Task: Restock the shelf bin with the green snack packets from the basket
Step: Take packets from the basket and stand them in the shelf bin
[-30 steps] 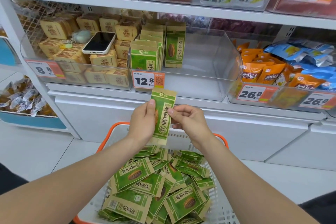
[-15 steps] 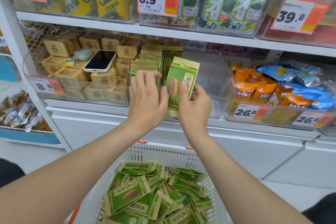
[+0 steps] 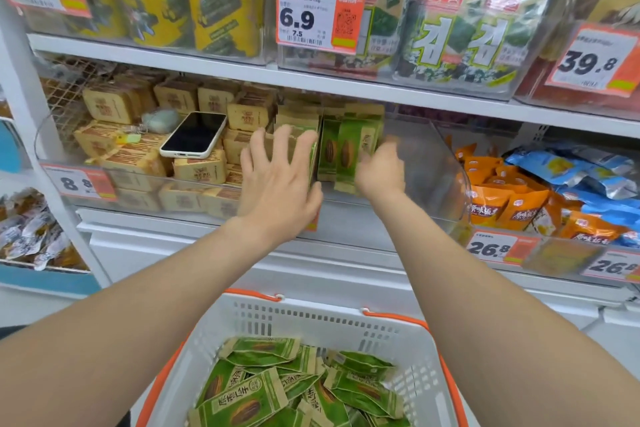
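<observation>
Both left hand (image 3: 277, 191) and right hand (image 3: 379, 172) touch packets (image 3: 346, 152).

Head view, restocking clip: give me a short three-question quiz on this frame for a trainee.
1. True or false: the phone lies on the brown packets, left of the green packets standing in the clear bin.
2. The left hand is: A) spread open against the packets in the bin; B) curled into a fist, away from the shelf; C) lifting the phone.
3. Fill in: the price tag below the orange packets reads ___.
Key: 1 true; 2 A; 3 26.8.
</observation>
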